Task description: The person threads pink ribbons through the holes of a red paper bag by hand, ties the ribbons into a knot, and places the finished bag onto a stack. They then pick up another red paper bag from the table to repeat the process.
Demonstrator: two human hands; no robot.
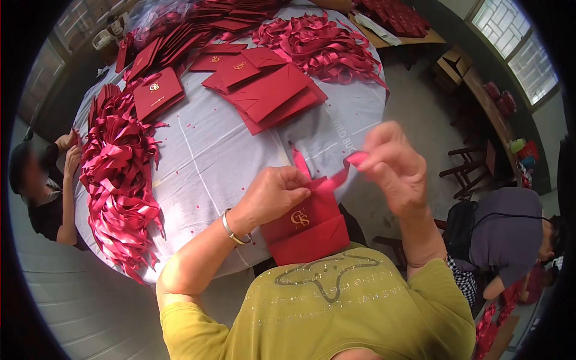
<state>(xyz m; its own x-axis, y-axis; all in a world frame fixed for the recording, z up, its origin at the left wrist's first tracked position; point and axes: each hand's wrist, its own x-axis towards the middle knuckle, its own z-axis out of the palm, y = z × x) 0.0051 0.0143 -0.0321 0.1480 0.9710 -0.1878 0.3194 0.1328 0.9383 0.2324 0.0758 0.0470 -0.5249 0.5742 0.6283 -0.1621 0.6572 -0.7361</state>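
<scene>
Red bag: this one point(306, 231) sits lower middle of frame, by the person's shirt point(360, 300).
Left hand: fingers point(276, 191) closed in a pinch at the bag's top edge.
Right hand: kinda blurry point(396, 171), thumb and fingers pinched on the ribbon point(337, 181).
Progress: looks partway, ribbon's at the bag, ends loose.
Left to do: flat bags point(273, 93) upper middle, no ribbon I can see; big ribbon heap point(120, 204) left.
</scene>
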